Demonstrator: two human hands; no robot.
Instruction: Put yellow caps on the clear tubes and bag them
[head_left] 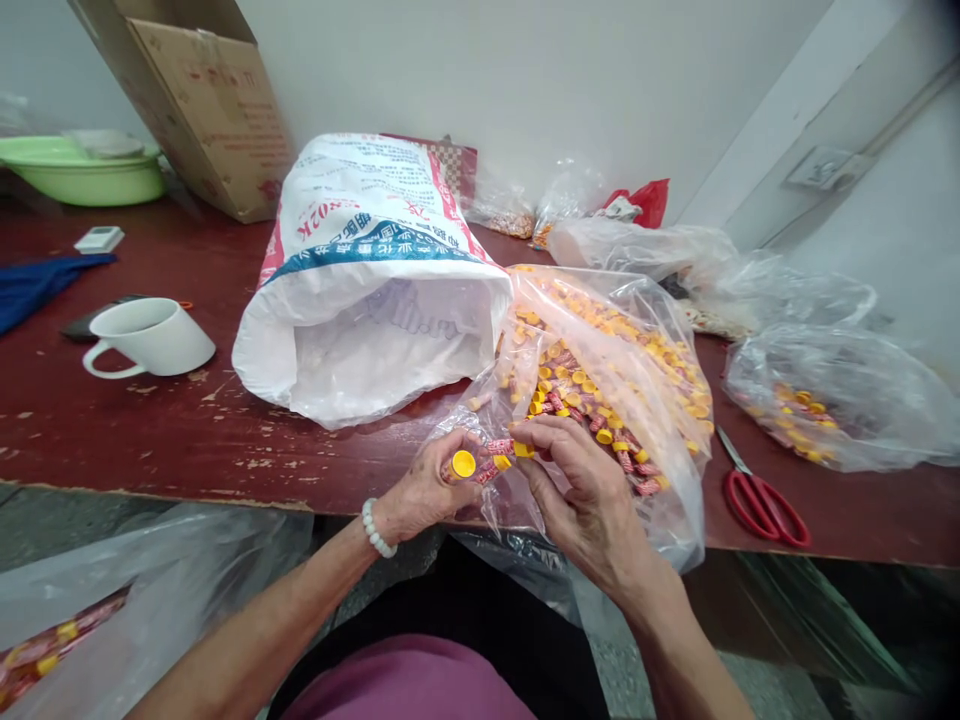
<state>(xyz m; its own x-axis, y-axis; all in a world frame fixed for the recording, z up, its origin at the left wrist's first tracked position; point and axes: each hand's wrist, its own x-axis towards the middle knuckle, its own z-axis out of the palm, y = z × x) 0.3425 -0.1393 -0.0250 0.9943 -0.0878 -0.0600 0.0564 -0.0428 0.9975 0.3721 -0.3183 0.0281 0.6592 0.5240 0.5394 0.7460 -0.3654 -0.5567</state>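
Note:
A clear plastic bag (600, 330) full of small red-patterned tubes with yellow caps lies open at the table's front edge. My left hand (427, 490) is closed around one yellow-capped tube (463, 464) at the bag's mouth. My right hand (585, 490) pinches another small tube (501, 447) next to it, fingers bent over the bag's opening. A white bead bracelet (375, 528) circles my left wrist. The two hands nearly touch.
A large white woven sack (375, 290) lies open behind the hands. Red-handled scissors (757, 495) rest at right, near another clear bag (840, 400) of tubes. A white mug (150, 338), green basin (82, 170), cardboard box (202, 100) stand at left on the dark red table (150, 430).

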